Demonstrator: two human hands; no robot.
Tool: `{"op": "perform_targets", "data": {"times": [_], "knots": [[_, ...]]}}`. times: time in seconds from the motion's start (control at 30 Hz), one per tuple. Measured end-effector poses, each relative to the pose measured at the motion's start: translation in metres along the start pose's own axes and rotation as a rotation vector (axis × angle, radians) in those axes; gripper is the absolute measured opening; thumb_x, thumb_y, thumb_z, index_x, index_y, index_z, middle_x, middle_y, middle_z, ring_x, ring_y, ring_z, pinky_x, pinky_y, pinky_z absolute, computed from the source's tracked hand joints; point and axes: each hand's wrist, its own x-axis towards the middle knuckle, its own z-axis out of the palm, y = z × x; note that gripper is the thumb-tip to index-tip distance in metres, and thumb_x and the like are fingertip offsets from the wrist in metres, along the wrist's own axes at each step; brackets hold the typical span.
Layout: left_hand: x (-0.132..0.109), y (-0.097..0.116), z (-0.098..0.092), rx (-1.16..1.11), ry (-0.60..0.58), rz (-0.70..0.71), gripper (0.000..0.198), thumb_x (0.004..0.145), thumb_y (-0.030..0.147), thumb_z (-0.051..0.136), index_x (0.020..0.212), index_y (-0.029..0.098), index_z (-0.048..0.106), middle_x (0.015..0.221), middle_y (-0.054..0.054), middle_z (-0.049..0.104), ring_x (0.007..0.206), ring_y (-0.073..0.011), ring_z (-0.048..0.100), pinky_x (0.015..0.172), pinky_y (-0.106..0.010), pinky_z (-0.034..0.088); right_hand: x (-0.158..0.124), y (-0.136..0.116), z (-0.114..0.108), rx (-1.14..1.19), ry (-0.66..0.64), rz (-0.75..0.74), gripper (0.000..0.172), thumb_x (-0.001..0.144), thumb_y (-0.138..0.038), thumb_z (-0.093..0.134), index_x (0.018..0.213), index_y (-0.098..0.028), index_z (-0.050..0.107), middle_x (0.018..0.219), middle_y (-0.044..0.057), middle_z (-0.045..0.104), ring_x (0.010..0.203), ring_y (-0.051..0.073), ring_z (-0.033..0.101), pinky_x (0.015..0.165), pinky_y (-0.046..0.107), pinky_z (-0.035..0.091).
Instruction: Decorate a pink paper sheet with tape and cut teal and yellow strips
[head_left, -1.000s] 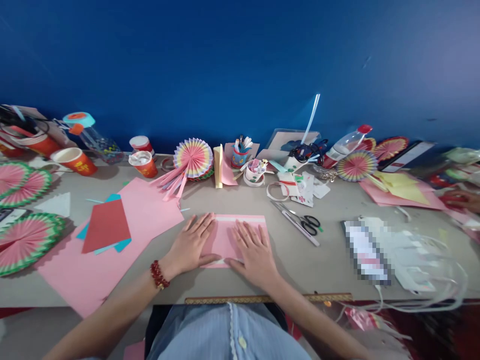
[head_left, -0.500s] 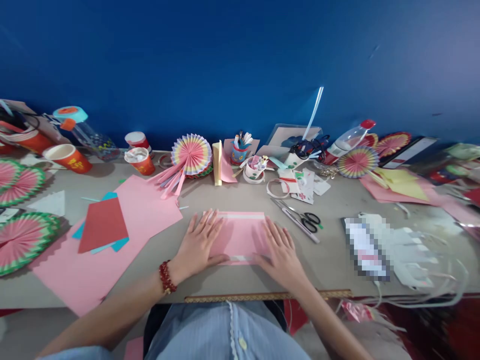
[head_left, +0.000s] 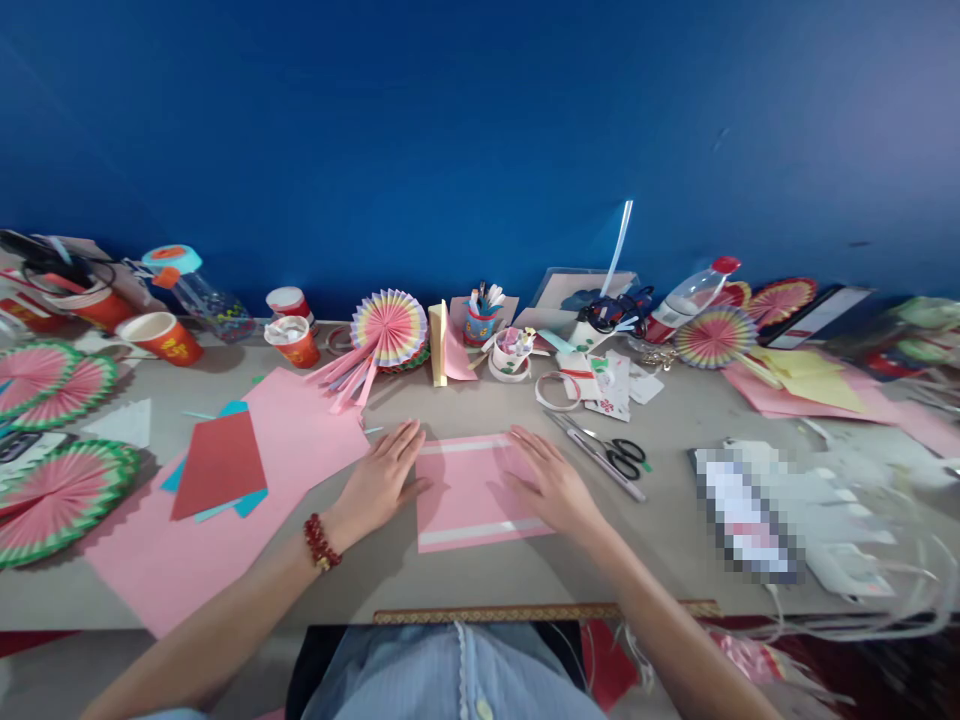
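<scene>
Grey table (head_left: 480, 583) bears a pink sheet (head_left: 469, 490), left hand (head_left: 381, 478) at its left edge, right hand (head_left: 551, 478) over its right side, all fingers extended, released.

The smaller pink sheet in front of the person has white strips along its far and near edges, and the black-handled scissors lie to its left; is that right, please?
Not quite: the head view shows the black-handled scissors to the right of the smaller pink sheet. The white strips do run along its far and near edges.
</scene>
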Motion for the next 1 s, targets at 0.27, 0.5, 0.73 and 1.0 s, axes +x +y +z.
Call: {"op": "perform_targets", "data": {"times": [0.27, 0.5, 0.73, 1.0], "knots": [[0.019, -0.008, 0.003, -0.108, 0.055, -0.013, 0.037, 0.094, 0.043, 0.060, 0.122, 0.019, 0.056, 0.146, -0.016, 0.050, 0.138, -0.0303, 0.046, 0.111, -0.049, 0.042, 0.071, -0.041, 0.022, 0.064, -0.147, -0.096, 0.062, 0.090, -0.042, 0.063, 0.147, -0.023, 0.046, 0.138, 0.012, 0.058, 0.125, 0.030, 0.052, 0.103, 0.047, 0.043], [0.021, -0.010, 0.004, -0.222, 0.083, -0.058, 0.046, 0.087, 0.036, 0.070, 0.126, 0.020, 0.051, 0.142, -0.015, 0.050, 0.132, -0.0315, 0.049, 0.108, -0.050, 0.044, 0.075, -0.038, 0.023, 0.115, -0.147, -0.072, 0.037, 0.082, -0.039, 0.074, 0.113, -0.023, 0.063, 0.115, 0.007, 0.063, 0.109, 0.026, 0.056, 0.094, 0.039, 0.045], [0.023, -0.009, 0.000, -0.364, 0.097, -0.102, 0.040, 0.081, 0.034, 0.075, 0.114, 0.022, 0.057, 0.138, -0.012, 0.053, 0.128, -0.0323, 0.050, 0.105, -0.049, 0.043, 0.073, -0.041, 0.024, 0.192, -0.119, -0.069, 0.031, 0.080, -0.023, 0.072, 0.108, -0.021, 0.057, 0.113, 0.007, 0.065, 0.108, 0.025, 0.058, 0.094, 0.039, 0.044], [0.025, -0.005, -0.005, -0.554, 0.126, -0.229, 0.020, 0.096, 0.041, 0.059, 0.098, 0.021, 0.059, 0.093, -0.005, 0.067, 0.091, -0.0228, 0.062, 0.083, -0.036, 0.047, 0.070, -0.038, 0.026, 0.292, -0.097, -0.164, 0.031, 0.089, -0.009, 0.056, 0.117, -0.023, 0.057, 0.108, 0.005, 0.070, 0.100, 0.021, 0.063, 0.109, 0.043, 0.035]]}}
